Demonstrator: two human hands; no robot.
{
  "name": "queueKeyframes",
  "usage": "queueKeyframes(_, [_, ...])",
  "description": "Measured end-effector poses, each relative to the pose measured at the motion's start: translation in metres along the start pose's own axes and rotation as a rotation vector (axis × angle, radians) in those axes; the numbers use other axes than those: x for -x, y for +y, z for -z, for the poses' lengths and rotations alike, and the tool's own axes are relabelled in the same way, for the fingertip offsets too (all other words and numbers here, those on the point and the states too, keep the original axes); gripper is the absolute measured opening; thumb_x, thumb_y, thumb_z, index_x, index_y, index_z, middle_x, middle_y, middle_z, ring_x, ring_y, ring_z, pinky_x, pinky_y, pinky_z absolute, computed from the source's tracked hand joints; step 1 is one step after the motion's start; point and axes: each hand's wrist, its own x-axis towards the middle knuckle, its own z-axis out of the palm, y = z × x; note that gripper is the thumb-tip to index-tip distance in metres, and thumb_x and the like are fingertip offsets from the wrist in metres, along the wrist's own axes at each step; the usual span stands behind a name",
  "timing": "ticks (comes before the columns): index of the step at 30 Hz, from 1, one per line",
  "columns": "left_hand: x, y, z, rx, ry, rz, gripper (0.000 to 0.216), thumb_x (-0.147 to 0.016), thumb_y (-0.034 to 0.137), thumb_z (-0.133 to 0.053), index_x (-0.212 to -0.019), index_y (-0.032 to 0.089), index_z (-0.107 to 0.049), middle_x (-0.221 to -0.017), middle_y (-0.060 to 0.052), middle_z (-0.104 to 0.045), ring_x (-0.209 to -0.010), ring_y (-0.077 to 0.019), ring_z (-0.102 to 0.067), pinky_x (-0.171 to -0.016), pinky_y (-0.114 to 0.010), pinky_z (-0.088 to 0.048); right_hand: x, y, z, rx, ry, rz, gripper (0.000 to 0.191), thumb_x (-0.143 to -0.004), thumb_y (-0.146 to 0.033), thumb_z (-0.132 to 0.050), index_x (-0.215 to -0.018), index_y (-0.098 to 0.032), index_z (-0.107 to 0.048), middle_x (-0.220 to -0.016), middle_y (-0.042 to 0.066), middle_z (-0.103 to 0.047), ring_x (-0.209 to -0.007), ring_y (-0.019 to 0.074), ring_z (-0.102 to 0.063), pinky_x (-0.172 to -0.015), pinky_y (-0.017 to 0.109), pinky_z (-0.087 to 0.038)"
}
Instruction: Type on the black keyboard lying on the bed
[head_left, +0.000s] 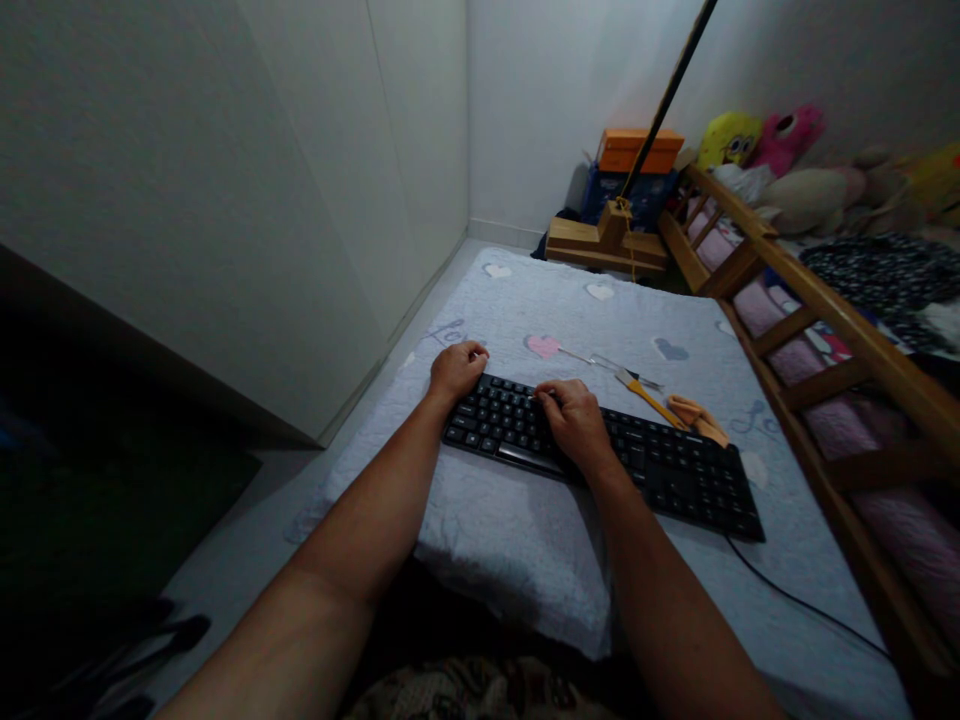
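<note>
One black keyboard (679, 480), lying flat mid-worktop (525, 560), key side up, space bar toward the person. Main risk, my read: soft padded cover underneath, so a hard push at one end could rock the board or skid it. Left hand (457, 370) sits at its 10 o'clock corner, fingers curled; can't tell if it's gripping the edge. If that's the only brace, the 4 o'clock end could swing. Right hand (574, 420) is over the middle, fingers bent down at the keys; can't tell if it's pinching anything. Prying there could pop a keycap or crack a clip. Cable (810, 595) comes out under the near edge and heads to 4 o'clock; a snag could drag the board. Looks: matte black, full-size, number pad on the 3 o'clock end, pale legends, sheen on the space bar. Too dim to judge dirt or missing keys. Outward: yellow-handled brush (652, 398) at 1 o'clock, butt just beside the back edge, easy to knock; thin metal tool (574, 355) at 12; folded orange cloth (697, 418) at 2, against the back edge. Wooden bed rail (832, 300) beyond, also 2.
</note>
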Motion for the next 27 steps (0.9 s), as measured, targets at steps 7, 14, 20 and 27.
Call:
queueKeyframes(7, [0.0, 0.001, 0.001, 0.001, 0.002, -0.003, 0.027, -0.08, 0.029, -0.052, -0.094, 0.02, -0.073, -0.086, -0.004, -0.071, -0.079, -0.0167, -0.061, -0.072, -0.026, -0.044, -0.001, -0.005, -0.002, 0.001, -0.02, 0.015, 0.019, -0.088, -0.02, -0.052, -0.089, -0.023, -0.071, -0.09, 0.007, -0.071, -0.091, 0.0245, -0.059, -0.085, 0.038, -0.045])
queueKeyframes(14, [0.001, 0.001, 0.0, -0.005, 0.003, -0.015, 0.026, -0.081, 0.029, -0.051, -0.092, 0.019, -0.073, -0.083, -0.003, -0.071, -0.077, -0.0165, -0.061, -0.069, -0.026, -0.043, 0.0, -0.006, -0.005, -0.021, -0.01, 0.044, 0.017, -0.089, -0.019, -0.054, -0.089, -0.023, -0.071, -0.091, 0.007, -0.072, -0.091, 0.0237, -0.059, -0.086, 0.038, -0.045])
queueKeyframes(20, [0.001, 0.0, 0.0, -0.009, 0.001, -0.011, 0.026, -0.082, 0.031, -0.051, -0.092, 0.02, -0.073, -0.083, -0.003, -0.071, -0.076, -0.0162, -0.061, -0.067, -0.025, -0.042, 0.0, -0.007, -0.004, -0.019, -0.021, 0.057, 0.018, -0.089, -0.019, -0.053, -0.089, -0.022, -0.07, -0.091, 0.007, -0.073, -0.091, 0.0248, -0.059, -0.085, 0.04, -0.045])
queueKeyframes(27, [0.001, 0.0, 0.0, -0.017, 0.002, -0.017, 0.027, -0.082, 0.032, -0.051, -0.092, 0.02, -0.072, -0.082, -0.002, -0.071, -0.076, -0.0157, -0.06, -0.069, -0.025, -0.042, 0.003, -0.011, -0.001, -0.029, -0.036, 0.059, 0.019, -0.088, -0.019, -0.052, -0.088, -0.023, -0.07, -0.09, 0.006, -0.072, -0.091, 0.0241, -0.059, -0.085, 0.039, -0.045])
